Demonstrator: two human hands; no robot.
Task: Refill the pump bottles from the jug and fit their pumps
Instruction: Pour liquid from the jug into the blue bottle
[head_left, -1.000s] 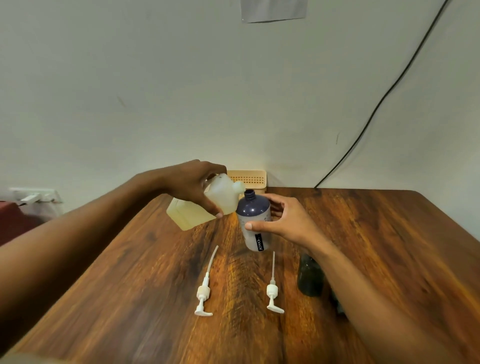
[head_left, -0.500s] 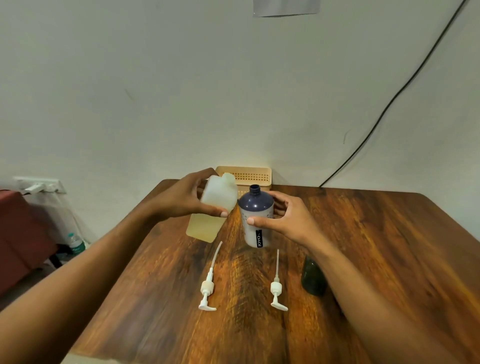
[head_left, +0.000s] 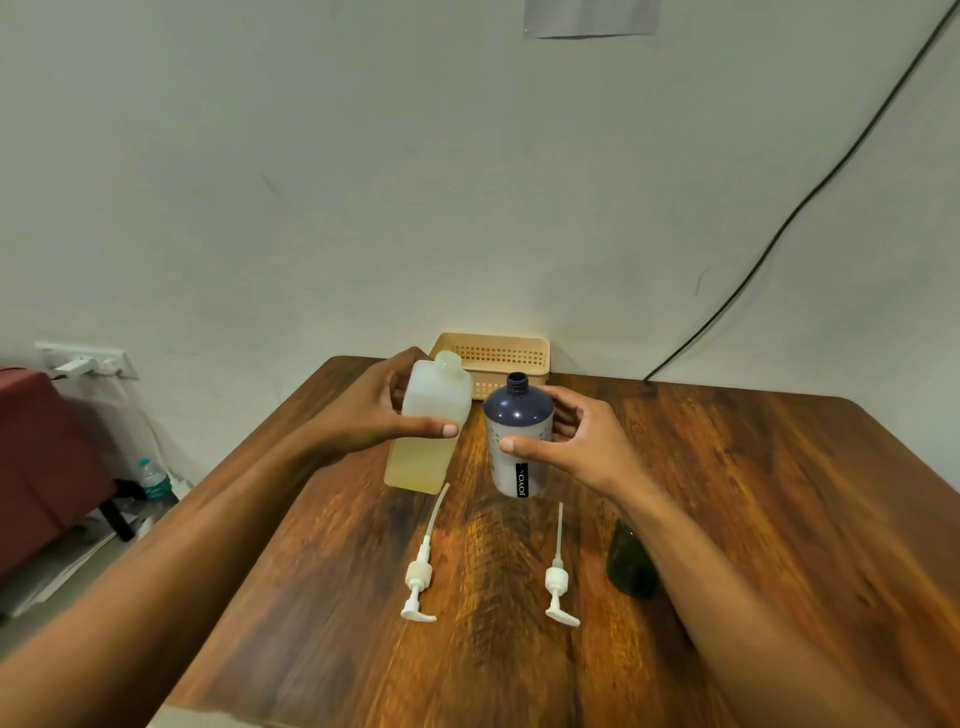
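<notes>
My left hand (head_left: 382, 410) grips a translucent jug (head_left: 428, 431) of pale yellow liquid, upright on the wooden table (head_left: 727, 493), its mouth uncapped. Just to its right stands a dark blue and white pump bottle (head_left: 518, 441) with an open neck; my right hand (head_left: 576, 441) holds it between thumb and fingers. Two white pumps lie on the table nearer me, the left pump (head_left: 422, 571) below the jug and the right pump (head_left: 558, 577) below the bottle. A dark green bottle (head_left: 631, 566) stands at my right forearm, partly hidden by it.
A beige perforated basket (head_left: 498, 356) sits at the table's far edge against the wall, right behind the jug and bottle. A black cable (head_left: 779, 228) runs down the wall to the table's back right. Off the left edge stands a red seat (head_left: 47, 467) and a water bottle on the floor.
My left hand has tipped the jug back from its pouring tilt over the blue bottle and set it upright on the table to the bottle's left. My right hand stayed on the bottle.
</notes>
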